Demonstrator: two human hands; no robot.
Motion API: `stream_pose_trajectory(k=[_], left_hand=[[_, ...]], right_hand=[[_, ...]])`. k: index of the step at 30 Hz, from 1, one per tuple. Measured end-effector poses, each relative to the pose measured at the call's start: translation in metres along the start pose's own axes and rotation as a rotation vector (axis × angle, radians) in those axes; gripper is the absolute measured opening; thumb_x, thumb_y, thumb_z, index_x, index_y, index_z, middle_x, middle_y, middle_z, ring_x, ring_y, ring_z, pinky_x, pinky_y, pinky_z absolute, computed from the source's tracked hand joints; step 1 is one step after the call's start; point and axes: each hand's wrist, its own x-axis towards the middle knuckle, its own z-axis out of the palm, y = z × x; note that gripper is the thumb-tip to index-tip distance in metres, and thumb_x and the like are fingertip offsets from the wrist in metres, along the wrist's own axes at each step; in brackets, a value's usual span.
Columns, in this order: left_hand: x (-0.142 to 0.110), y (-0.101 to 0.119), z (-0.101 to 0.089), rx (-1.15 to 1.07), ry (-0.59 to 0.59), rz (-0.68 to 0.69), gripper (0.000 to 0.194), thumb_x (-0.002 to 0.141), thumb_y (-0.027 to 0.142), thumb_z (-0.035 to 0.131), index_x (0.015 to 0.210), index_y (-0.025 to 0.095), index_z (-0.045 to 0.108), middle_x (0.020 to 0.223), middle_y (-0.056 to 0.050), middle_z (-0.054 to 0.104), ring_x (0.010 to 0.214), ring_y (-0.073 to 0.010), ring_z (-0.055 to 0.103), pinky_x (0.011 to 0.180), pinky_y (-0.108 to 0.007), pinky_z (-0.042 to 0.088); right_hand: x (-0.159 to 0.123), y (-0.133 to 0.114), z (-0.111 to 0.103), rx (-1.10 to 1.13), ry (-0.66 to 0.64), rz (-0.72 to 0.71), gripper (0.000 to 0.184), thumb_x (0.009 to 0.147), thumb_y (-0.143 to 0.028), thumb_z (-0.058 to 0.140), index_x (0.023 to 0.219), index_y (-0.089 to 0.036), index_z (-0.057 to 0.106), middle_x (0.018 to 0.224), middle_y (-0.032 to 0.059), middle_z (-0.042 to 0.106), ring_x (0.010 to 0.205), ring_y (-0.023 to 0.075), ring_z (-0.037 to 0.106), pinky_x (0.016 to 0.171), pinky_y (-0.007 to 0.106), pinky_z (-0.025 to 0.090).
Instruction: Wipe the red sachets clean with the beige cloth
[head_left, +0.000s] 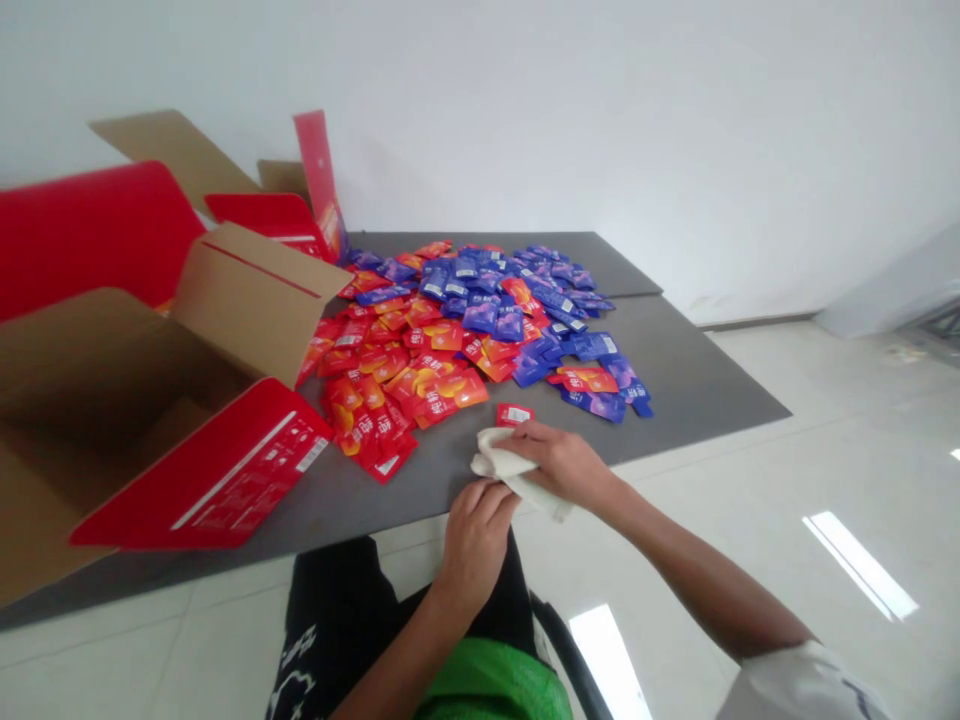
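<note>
Taking the cloth as clock centre: right hand (566, 465) closed on the pale cloth (501, 458), bunched at the table's near edge, probably gripped that way to keep the folds together. Left hand (476, 530) at 7 o'clock, fingers curled against or just beside it; can't tell if it grips. Lone red packet (515, 413) just past the cloth at 12; red packets (367, 395) heaped at 10–11, blue packets (480, 313) around 12, likely pushed back for elbow room on the grey table (697, 380). Open box (225, 470) at 9. Cloth's long axis runs 10 to 4, lower end overhanging the edge.
</note>
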Motion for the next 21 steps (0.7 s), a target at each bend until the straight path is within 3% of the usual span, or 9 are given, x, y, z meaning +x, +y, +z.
stream_pose_trajectory(k=[3,7,10,13,15,21], left_hand=[[0.001,-0.001,-0.001,-0.003,0.014,0.013,0.030,0.097,0.010,0.062,0.122,0.023,0.071,0.114,-0.004,0.076,0.110,-0.0229,0.066,0.099,-0.041,0.055],[0.002,-0.001,-0.001,-0.027,0.041,0.033,0.030,0.096,0.009,0.062,0.123,0.021,0.070,0.117,-0.003,0.076,0.112,-0.0221,0.065,0.098,-0.039,0.055],[0.002,0.000,0.000,-0.030,0.026,0.018,0.031,0.097,0.009,0.061,0.124,0.022,0.070,0.117,-0.004,0.075,0.113,-0.0227,0.066,0.098,-0.039,0.055],[0.001,0.001,0.000,-0.005,0.004,-0.005,0.029,0.098,0.011,0.060,0.122,0.024,0.071,0.110,-0.004,0.076,0.107,-0.0241,0.067,0.096,-0.041,0.055],[0.001,0.001,-0.001,-0.003,-0.005,-0.008,0.029,0.097,0.010,0.061,0.121,0.024,0.071,0.109,-0.004,0.076,0.106,-0.0242,0.067,0.096,-0.041,0.055],[0.000,-0.001,0.001,-0.021,0.021,0.010,0.034,0.095,0.007,0.063,0.124,0.022,0.070,0.118,-0.004,0.075,0.114,-0.0223,0.065,0.100,-0.039,0.054]], right_hand=[[0.008,0.009,0.005,-0.005,-0.031,0.038,0.040,0.096,-0.020,0.064,0.135,-0.029,0.068,0.123,0.0065,0.069,0.103,0.0200,0.070,0.087,0.026,0.054],[0.033,0.034,-0.011,-0.151,0.051,0.143,0.040,0.096,-0.018,0.061,0.136,-0.024,0.067,0.120,0.0100,0.068,0.101,0.0218,0.069,0.085,0.028,0.054],[0.025,0.022,-0.014,-0.142,0.075,0.089,0.043,0.097,-0.017,0.060,0.138,-0.026,0.065,0.122,0.0094,0.068,0.102,0.0215,0.068,0.086,0.028,0.053],[0.006,0.000,-0.001,-0.037,-0.004,-0.014,0.041,0.098,-0.022,0.062,0.138,-0.030,0.065,0.124,0.0065,0.069,0.104,0.0200,0.069,0.087,0.026,0.053],[0.004,-0.002,0.006,-0.002,-0.053,-0.020,0.039,0.097,-0.022,0.064,0.135,-0.030,0.067,0.125,0.0055,0.069,0.104,0.0196,0.069,0.087,0.026,0.053],[0.041,0.033,-0.011,-0.153,0.075,0.150,0.037,0.096,-0.018,0.063,0.132,-0.024,0.070,0.117,0.0092,0.069,0.098,0.0214,0.069,0.085,0.028,0.053]])
